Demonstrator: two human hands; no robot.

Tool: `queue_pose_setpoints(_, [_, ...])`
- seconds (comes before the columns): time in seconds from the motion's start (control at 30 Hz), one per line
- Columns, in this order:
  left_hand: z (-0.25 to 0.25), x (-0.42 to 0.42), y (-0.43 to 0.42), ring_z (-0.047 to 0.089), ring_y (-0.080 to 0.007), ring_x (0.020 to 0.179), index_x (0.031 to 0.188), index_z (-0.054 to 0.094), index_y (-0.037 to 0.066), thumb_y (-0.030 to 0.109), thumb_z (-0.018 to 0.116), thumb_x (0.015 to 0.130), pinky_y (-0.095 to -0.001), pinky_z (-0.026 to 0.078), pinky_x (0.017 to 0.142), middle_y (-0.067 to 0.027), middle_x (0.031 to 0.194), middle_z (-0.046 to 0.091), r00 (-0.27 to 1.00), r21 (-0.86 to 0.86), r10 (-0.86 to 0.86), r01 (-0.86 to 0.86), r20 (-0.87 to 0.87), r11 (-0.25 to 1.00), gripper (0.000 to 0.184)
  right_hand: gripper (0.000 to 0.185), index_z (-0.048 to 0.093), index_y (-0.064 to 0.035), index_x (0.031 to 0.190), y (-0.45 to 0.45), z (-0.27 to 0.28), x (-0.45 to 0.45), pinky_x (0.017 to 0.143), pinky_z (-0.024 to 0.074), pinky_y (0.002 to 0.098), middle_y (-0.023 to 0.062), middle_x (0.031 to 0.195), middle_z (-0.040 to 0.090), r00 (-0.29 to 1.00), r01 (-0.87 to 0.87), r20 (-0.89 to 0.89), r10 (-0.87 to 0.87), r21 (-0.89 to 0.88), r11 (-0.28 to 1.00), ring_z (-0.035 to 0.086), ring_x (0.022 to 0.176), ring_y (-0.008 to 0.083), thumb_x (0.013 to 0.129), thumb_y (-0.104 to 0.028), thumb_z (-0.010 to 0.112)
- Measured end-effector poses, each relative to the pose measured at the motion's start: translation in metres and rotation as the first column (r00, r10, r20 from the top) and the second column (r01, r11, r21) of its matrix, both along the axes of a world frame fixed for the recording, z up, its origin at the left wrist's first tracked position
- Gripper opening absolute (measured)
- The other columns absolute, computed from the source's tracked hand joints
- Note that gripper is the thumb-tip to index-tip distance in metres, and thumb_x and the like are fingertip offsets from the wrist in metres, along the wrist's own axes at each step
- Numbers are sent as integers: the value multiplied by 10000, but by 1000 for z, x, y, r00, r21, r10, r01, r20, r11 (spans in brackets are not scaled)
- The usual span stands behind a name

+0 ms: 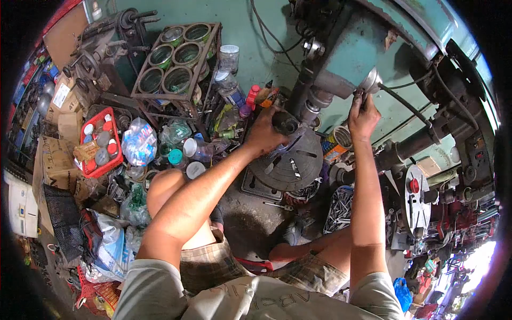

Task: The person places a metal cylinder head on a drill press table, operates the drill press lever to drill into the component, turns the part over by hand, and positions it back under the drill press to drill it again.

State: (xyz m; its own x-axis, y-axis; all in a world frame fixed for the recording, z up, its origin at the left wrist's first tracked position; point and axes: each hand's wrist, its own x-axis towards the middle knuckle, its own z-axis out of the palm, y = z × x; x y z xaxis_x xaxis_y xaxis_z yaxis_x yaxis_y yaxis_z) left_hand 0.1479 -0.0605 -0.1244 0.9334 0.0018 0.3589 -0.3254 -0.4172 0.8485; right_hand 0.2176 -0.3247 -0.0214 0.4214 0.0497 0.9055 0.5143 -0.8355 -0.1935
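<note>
A drill press with a green head [349, 61] stands before me. Its metal chuck [311, 108] points down over a round slotted table [285, 168]. My left hand [266, 133] is closed around a dark, open-mouthed, cup-like cylinder [286, 122] at the table's rear edge, beside the chuck. My right hand [365, 114] is raised beside the press head, its fingers closed on a short dark handle just below the round metal hub [370, 80]. The fingers partly hide that handle. Whether the chuck holds a bit I cannot tell.
A metal rack [176, 61] of several round cans stands at the back left. Plastic jars [229, 57] and bottles [253, 95] are near it. A red basket [101, 141] holds lidded containers. Right of the table are a can [340, 138] and a bin of metal pieces [340, 208].
</note>
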Motion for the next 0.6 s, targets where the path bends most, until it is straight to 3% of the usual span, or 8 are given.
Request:
queue_pose_setpoints(0.43, [2,-2,-1,563,-376,1236,1252,565,62,213,876,570,-428,455,1075,-188,1263,585,996,14,38,-39,84,999,764,135,599,-38,941,0,0,1,616,514,481,210,765,665,1000,-5,4,5,13,1000,663,688,430,958,-161,652])
queue_pose_setpoints(0.5, [6,-2,2,485,-386,1353,1347,532,25,202,886,562,-422,371,1171,-221,1400,541,995,-18,-65,64,-74,998,880,137,598,-38,944,1,0,0,615,513,481,211,765,664,1000,-15,17,15,10,1000,661,686,431,959,-163,652])
queue_pose_setpoints(0.53, [4,-2,1,485,-386,1353,1347,532,25,202,886,562,-422,371,1171,-221,1400,541,995,-18,-65,64,-74,998,880,138,598,-38,947,1,0,1,614,513,481,211,764,663,999,-26,30,26,8,1000,659,683,431,959,-165,651])
queue_pose_setpoints(0.6, [0,-4,-2,568,-373,1231,1263,560,83,212,876,573,-431,461,1062,-181,1271,589,996,1,42,-42,80,999,770,139,599,-38,950,0,-1,2,612,512,482,211,763,663,1000,-9,28,9,3,1000,658,682,432,961,-167,651])
